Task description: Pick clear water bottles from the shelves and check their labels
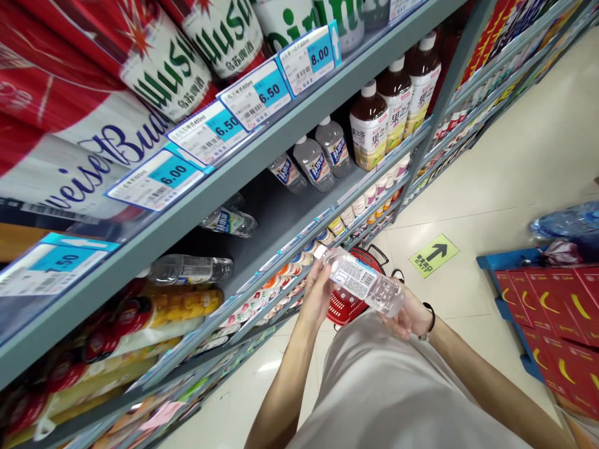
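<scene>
A clear plastic bottle (362, 279) with a white cap and a printed label lies tilted between my two hands, in front of my body. My left hand (319, 288) grips it near the cap end. Around the base end, my right hand (406, 315) is wrapped from below, with a dark band on that wrist. The barcode side of the label faces up. Below the bottle, a red shopping basket (344, 307) stands on the floor, partly hidden by the bottle and my hands.
Left of me runs a grey shelf (281, 215) with upright clear bottles (314, 163), brown tea bottles (369, 128) and bottles lying down (191, 269). Price tags (256, 93) line the upper edge. At right, red boxes (556, 299) sit on a blue pallet (500, 262).
</scene>
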`<state>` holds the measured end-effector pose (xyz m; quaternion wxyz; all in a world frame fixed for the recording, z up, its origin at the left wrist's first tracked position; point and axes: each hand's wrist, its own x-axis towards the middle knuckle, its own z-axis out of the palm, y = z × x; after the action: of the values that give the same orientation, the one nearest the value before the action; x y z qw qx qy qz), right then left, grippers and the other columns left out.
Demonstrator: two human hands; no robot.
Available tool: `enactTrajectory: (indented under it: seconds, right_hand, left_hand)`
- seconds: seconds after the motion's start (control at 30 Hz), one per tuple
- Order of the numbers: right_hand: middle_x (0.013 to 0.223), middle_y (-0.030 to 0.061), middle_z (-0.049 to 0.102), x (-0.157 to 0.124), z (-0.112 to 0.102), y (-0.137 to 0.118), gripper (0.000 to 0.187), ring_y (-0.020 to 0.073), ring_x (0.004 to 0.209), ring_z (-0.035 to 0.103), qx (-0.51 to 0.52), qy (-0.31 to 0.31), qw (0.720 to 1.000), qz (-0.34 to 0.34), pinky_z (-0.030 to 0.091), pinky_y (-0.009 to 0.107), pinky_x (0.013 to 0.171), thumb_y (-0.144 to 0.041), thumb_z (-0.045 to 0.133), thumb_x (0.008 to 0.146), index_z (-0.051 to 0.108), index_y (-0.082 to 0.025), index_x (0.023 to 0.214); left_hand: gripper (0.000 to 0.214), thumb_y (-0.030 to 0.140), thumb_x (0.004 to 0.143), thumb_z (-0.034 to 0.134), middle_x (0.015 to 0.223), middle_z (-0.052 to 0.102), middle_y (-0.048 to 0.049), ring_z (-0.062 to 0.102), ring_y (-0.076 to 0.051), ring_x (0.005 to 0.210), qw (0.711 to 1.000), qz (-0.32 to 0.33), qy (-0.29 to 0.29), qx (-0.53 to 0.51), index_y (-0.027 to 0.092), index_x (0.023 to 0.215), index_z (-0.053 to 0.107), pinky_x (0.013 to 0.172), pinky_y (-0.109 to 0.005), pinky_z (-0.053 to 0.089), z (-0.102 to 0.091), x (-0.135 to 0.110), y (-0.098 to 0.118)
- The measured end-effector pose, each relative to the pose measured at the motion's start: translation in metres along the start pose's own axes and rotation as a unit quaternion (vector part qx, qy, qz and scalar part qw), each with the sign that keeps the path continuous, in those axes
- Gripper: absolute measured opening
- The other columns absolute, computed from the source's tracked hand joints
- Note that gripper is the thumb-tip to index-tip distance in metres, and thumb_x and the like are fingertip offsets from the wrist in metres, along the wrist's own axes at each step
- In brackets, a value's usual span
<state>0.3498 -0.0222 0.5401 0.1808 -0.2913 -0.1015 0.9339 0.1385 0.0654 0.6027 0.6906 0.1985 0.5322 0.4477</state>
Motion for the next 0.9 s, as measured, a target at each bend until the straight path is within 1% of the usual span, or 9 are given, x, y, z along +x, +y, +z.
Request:
enactTrajectory:
  seconds: [0.13,0.27,0.43,0.47,0.53,0.6,0.67,0.77,0.9]
  right_hand:
    - [0.038,0.0058,0.047,0.002,-0.003,0.004,0.108,0.0135,0.028,0.043,-0.021,-0.064,0.998,0.007,0.017,0.021,0.028,-0.108,0.001,0.075,0.058,-0.017,0.063]
    - [0.037,0.0055,0.046,0.005,-0.006,0.009,0.107,0.0137,0.028,0.044,-0.022,-0.070,0.997,0.004,0.014,0.021,0.027,-0.106,0.001,0.078,0.058,-0.017,0.064]
    - [0.037,0.0062,0.046,-0.002,-0.002,0.005,0.105,0.0137,0.029,0.046,-0.020,-0.058,0.998,0.004,0.016,0.021,0.028,-0.106,0.007,0.080,0.059,-0.016,0.063]
    - [0.040,0.0070,0.050,-0.004,0.000,0.003,0.104,0.0133,0.031,0.049,-0.014,-0.045,0.999,-0.001,0.018,0.020,0.029,-0.106,0.012,0.081,0.060,-0.015,0.065]
    - [0.052,0.0100,0.062,-0.008,0.007,0.001,0.100,0.0146,0.041,0.060,0.003,-0.010,1.000,-0.029,0.032,0.018,0.033,-0.106,0.026,0.081,0.064,-0.014,0.072]
    - [0.068,0.0139,0.072,-0.008,0.016,0.000,0.095,0.0186,0.057,0.071,0.003,0.031,0.996,-0.081,0.049,0.020,0.045,-0.105,0.040,0.080,0.067,-0.013,0.080]
    - [0.079,0.0157,0.075,-0.005,0.024,0.003,0.087,0.0221,0.070,0.075,-0.032,0.084,0.985,-0.145,0.059,0.025,0.058,-0.098,0.057,0.080,0.068,-0.012,0.086]
    - [0.083,0.0118,0.074,0.004,0.032,0.011,0.074,0.0200,0.070,0.071,-0.093,0.166,0.954,-0.232,0.060,0.029,0.061,-0.083,0.080,0.074,0.067,-0.012,0.089]
    - [0.090,0.0067,0.073,0.016,0.035,0.023,0.069,0.0166,0.074,0.066,-0.072,0.228,0.929,-0.283,0.057,0.028,0.064,-0.073,0.092,0.066,0.060,-0.017,0.090]
  left_hand:
    - [0.068,0.057,0.056,0.103,0.110,0.078,-0.0040,0.073,-0.017,0.086,1.000,-0.010,0.015,0.019,0.022,0.109,0.078,0.069,-0.024,0.059,-0.001,0.000,0.000]
    - [0.071,0.061,0.058,0.101,0.114,0.078,-0.0070,0.074,-0.027,0.108,0.999,-0.008,0.015,0.030,0.021,0.111,0.076,0.079,-0.030,0.063,-0.004,0.000,-0.002]
    - [0.065,0.055,0.064,0.100,0.114,0.077,-0.0067,0.073,-0.028,0.114,1.000,-0.016,0.016,0.019,0.019,0.113,0.076,0.093,-0.036,0.061,-0.008,0.000,-0.007]
    - [0.062,0.054,0.066,0.099,0.116,0.077,-0.0076,0.072,-0.029,0.118,1.000,-0.012,0.008,0.011,0.019,0.112,0.076,0.097,-0.036,0.060,-0.007,0.000,-0.007]
    - [0.054,0.051,0.076,0.093,0.125,0.076,-0.0095,0.067,-0.031,0.130,1.000,-0.003,-0.026,-0.017,0.019,0.116,0.077,0.107,-0.038,0.056,-0.003,-0.001,-0.005]
    - [0.049,0.050,0.087,0.084,0.137,0.073,-0.0104,0.062,-0.032,0.138,0.996,0.003,-0.069,-0.053,0.020,0.124,0.076,0.115,-0.041,0.051,0.001,-0.002,-0.004]
    - [0.047,0.051,0.091,0.077,0.140,0.072,-0.0103,0.062,-0.032,0.140,0.993,0.009,-0.082,-0.086,0.022,0.128,0.075,0.118,-0.045,0.049,0.004,-0.002,-0.003]
    - [0.049,0.054,0.086,0.078,0.134,0.075,-0.0111,0.065,-0.036,0.136,0.992,0.019,-0.060,-0.109,0.022,0.122,0.077,0.115,-0.050,0.052,0.005,0.000,-0.002]
    - [0.049,0.055,0.075,0.083,0.128,0.077,-0.0122,0.065,-0.039,0.136,0.993,0.023,-0.042,-0.105,0.022,0.110,0.078,0.110,-0.054,0.056,0.001,-0.001,0.000]
